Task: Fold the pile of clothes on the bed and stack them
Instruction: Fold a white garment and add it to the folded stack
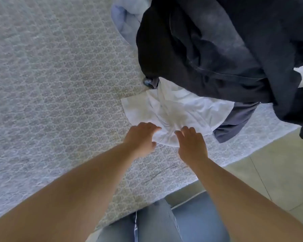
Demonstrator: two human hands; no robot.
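Note:
A white garment [178,109] lies on the bed, its far part tucked under a big pile of dark clothes [226,49]. My left hand [141,138] grips the near left edge of the white garment with curled fingers. My right hand [191,144] pinches the same near edge just to the right, and the cloth bunches into creases between the two hands. A grey piece [234,123] sticks out from under the pile at the right. A pale blue garment [126,20] lies behind the pile at the top.
The patterned bedspread [59,84] stretches wide to the left. The bed's edge runs diagonally at the lower right, with pale floor tiles [278,172] beyond it. My jeans-clad legs [164,224] stand against the bed's near edge.

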